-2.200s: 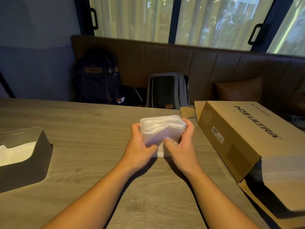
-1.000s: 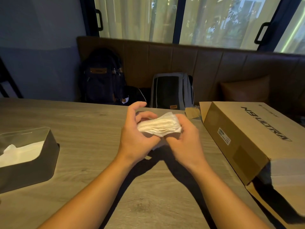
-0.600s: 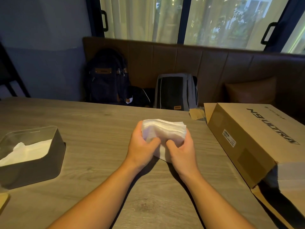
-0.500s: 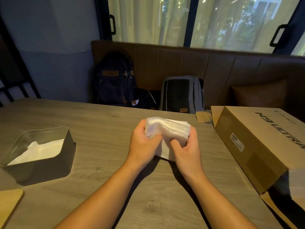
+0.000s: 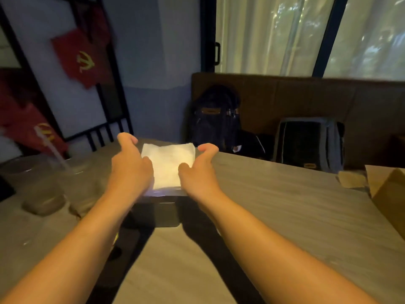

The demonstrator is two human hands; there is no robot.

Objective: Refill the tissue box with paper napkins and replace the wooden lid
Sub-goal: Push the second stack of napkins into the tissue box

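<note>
The dark grey tissue box (image 5: 158, 213) stands on the wooden table in front of me. A white stack of paper napkins (image 5: 168, 166) lies flat in its open top and rises above the rim. My left hand (image 5: 129, 165) is at the stack's left side and my right hand (image 5: 198, 172) at its right side. Both thumbs rest at the near edge, while the fingers are spread and lifted off the paper. A pale sliver, probably the wooden lid (image 5: 116, 238), shows under my left forearm; the rest is hidden.
Two clear plastic cups (image 5: 43, 187), one with a straw, stand on the table left of the box. A cardboard box (image 5: 390, 194) lies at the right edge. Two backpacks (image 5: 215, 119) sit on the brown bench behind the table.
Both hands carried the napkin stack left from the table's middle to the tissue box and set it in the open top. The fingers have opened off the stack. The view swung left.
</note>
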